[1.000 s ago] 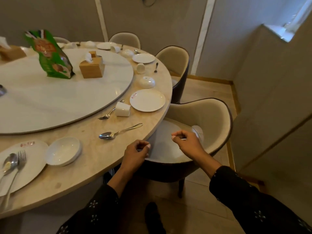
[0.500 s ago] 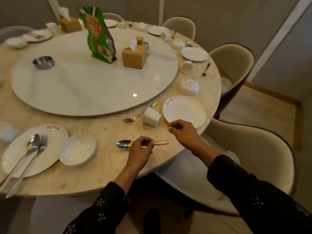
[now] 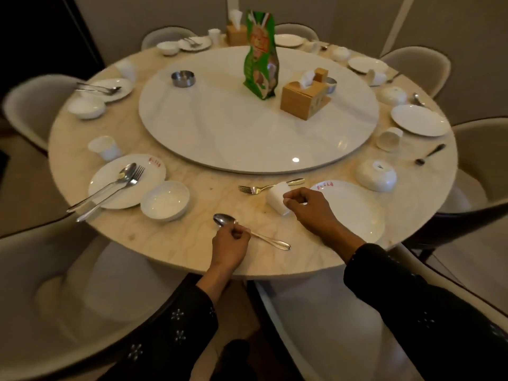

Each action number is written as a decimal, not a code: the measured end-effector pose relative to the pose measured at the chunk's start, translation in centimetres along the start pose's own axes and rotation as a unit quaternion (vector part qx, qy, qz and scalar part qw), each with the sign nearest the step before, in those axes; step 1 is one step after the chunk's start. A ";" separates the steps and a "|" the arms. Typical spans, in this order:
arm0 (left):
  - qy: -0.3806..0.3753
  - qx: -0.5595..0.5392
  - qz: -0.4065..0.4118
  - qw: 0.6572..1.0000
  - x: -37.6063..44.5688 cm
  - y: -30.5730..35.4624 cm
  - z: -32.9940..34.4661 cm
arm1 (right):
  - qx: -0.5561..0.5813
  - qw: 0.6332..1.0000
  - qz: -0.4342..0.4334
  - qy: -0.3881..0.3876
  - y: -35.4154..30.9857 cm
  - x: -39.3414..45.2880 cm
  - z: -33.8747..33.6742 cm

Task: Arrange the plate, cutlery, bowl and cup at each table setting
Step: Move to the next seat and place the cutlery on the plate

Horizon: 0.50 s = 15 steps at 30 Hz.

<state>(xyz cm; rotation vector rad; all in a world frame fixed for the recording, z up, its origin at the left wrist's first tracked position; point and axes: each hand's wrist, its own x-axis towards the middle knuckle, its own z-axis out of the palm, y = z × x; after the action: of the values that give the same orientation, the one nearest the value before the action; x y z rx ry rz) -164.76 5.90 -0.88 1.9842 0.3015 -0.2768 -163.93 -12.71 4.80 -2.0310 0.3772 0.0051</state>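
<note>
At the setting in front of me, a white plate [image 3: 354,213] lies near the table's edge. A white cup [image 3: 276,198] lies tipped on its side left of the plate, with a fork [image 3: 255,189] behind it. A white bowl [image 3: 376,174] sits upside down behind the plate. My right hand [image 3: 310,211] is over the plate's left rim, its curled fingers pinching the cup's side. A spoon [image 3: 270,239] lies near the front edge. My left hand [image 3: 231,243] grips the spoon just behind its bowl end.
The setting to the left has a plate [image 3: 154,176] carrying a spoon and fork, an upright bowl [image 3: 165,200] and a cup [image 3: 105,148]. A white turntable [image 3: 247,127] holds a green bag, tissue boxes and metal dishes. Upholstered chairs [image 3: 357,325] ring the round table.
My view swung left over the table. Both hands came up from the chair onto the table. The left hand closed on the spoon and the right hand moved to the tipped cup.
</note>
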 end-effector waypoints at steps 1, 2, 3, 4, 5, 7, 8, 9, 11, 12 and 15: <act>0.015 0.001 -0.011 1.000 -0.2 -0.1 0.2 | 0.001 1.000 -0.009 -0.011 0.0 0.2 -0.2; 0.029 0.000 -0.023 0.999 -0.6 0.0 0.4 | 0.005 1.000 -0.014 -0.022 0.1 0.4 -0.3; 0.041 -0.001 -0.034 0.999 -0.8 0.0 0.6 | 0.008 0.999 -0.019 -0.031 0.0 0.4 -0.3; 0.054 0.002 -0.043 0.998 -1.0 0.1 0.8 | 0.007 0.999 -0.026 -0.040 -0.1 0.6 -0.4; 0.068 0.011 -0.052 0.996 -1.0 0.3 1.0 | 0.003 0.998 -0.035 -0.047 -0.2 0.8 -0.3; 0.095 0.021 -0.072 0.993 -1.0 0.8 1.5 | -0.006 0.997 -0.058 -0.057 -0.5 1.5 -0.1; 0.106 0.016 -0.082 0.991 -0.9 1.0 1.7 | -0.014 0.996 -0.069 -0.060 -0.7 1.9 0.1; 0.115 0.012 -0.090 0.989 -0.7 1.1 1.9 | -0.025 0.995 -0.078 -0.062 -1.0 2.5 0.3; 0.134 0.006 -0.106 0.985 -0.3 1.4 2.4 | -0.057 0.992 -0.100 -0.060 -1.5 3.7 0.7; 0.145 -0.001 -0.116 0.983 -0.1 1.6 2.6 | -0.074 0.989 -0.115 -0.060 -1.8 4.5 0.9; 0.175 0.000 -0.153 0.973 0.8 2.1 3.6 | -0.116 0.980 -0.145 -0.066 -2.7 6.8 1.5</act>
<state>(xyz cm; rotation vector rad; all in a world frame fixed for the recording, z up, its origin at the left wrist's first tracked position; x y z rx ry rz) -163.51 1.81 -0.81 1.9779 0.8386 -0.1177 -156.47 -12.08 5.34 -2.2860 -0.0065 0.0039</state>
